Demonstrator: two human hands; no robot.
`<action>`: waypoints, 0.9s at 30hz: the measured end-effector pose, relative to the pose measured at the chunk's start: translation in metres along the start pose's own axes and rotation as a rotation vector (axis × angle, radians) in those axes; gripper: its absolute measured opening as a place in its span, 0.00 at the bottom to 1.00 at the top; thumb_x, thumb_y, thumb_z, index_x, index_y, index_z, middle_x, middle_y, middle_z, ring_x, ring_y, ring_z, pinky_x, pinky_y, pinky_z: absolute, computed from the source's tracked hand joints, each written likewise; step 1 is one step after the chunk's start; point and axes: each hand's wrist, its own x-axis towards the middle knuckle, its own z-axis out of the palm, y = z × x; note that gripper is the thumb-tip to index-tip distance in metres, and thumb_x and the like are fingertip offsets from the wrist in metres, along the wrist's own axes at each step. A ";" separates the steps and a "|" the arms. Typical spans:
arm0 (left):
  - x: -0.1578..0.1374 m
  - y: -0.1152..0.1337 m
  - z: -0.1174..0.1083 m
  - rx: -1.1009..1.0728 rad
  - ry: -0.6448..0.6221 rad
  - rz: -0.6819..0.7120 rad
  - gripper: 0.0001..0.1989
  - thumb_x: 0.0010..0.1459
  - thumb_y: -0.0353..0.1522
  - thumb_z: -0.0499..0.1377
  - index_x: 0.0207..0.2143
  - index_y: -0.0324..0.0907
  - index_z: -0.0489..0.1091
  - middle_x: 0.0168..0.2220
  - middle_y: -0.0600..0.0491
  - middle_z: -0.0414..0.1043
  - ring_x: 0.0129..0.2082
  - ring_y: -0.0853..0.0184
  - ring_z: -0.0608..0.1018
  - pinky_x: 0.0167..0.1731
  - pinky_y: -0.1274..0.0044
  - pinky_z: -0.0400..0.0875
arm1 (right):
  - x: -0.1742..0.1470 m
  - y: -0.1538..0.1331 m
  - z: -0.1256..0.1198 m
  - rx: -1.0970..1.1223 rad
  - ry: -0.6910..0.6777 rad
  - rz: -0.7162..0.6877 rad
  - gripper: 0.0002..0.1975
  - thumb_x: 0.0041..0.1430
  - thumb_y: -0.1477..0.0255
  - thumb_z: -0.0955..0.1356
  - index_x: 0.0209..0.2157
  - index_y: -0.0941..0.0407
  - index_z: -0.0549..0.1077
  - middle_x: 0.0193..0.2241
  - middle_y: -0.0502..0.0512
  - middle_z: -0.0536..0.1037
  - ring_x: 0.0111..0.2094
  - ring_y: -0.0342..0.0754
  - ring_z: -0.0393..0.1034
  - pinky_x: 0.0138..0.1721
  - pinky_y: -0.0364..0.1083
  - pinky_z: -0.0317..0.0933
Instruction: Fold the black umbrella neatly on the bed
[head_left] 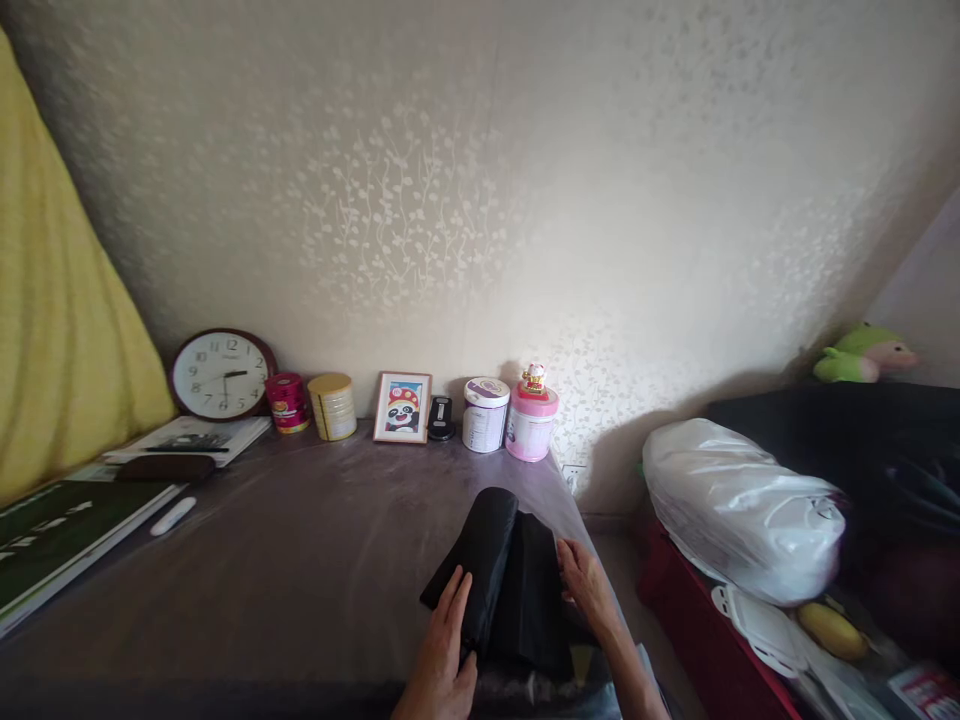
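At the bottom centre of the frame, the left hand (444,645) lies on the black fabric bundle (487,555), its fingers extended close together and the thumb apart. Slightly right, the right hand (583,585) has its fingers curled at the bundle's right edge; whether they pinch cloth I cannot tell. The bundle rests at the lower centre, near the table's right edge, with a rounded roll on its left and a flatter layer on its right.

It looks light, soft and pliable, with little to break; the smooth cloth may slide or unroll. A flat palm along the roll and a pinch on the loose right edge would likely hold it best.

Beyond it, the grey table (315,570) runs back to a white tub (485,418) and pink tub (532,425), with a picture frame (403,408) left of them, against the wall (420,220).
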 end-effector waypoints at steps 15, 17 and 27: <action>-0.002 -0.004 0.006 0.030 0.037 0.000 0.37 0.50 0.21 0.45 0.62 0.45 0.41 0.65 0.47 0.38 0.64 0.62 0.49 0.60 0.66 0.51 | -0.003 0.006 0.002 -0.147 0.165 -0.163 0.14 0.53 0.62 0.59 0.21 0.54 0.66 0.22 0.56 0.74 0.28 0.53 0.70 0.30 0.47 0.58; -0.002 -0.005 0.007 0.080 0.003 0.004 0.37 0.50 0.20 0.46 0.63 0.43 0.40 0.65 0.45 0.38 0.64 0.60 0.49 0.59 0.66 0.52 | -0.004 0.000 0.000 -0.035 0.134 -0.178 0.17 0.53 0.59 0.59 0.20 0.54 0.66 0.20 0.53 0.72 0.25 0.51 0.68 0.28 0.46 0.58; -0.003 -0.005 0.011 0.204 -0.044 0.014 0.42 0.47 0.20 0.48 0.63 0.44 0.36 0.66 0.45 0.35 0.64 0.58 0.49 0.58 0.65 0.55 | -0.002 -0.057 0.012 0.259 0.101 -0.241 0.22 0.50 0.52 0.62 0.21 0.57 0.69 0.17 0.50 0.69 0.22 0.46 0.63 0.24 0.43 0.56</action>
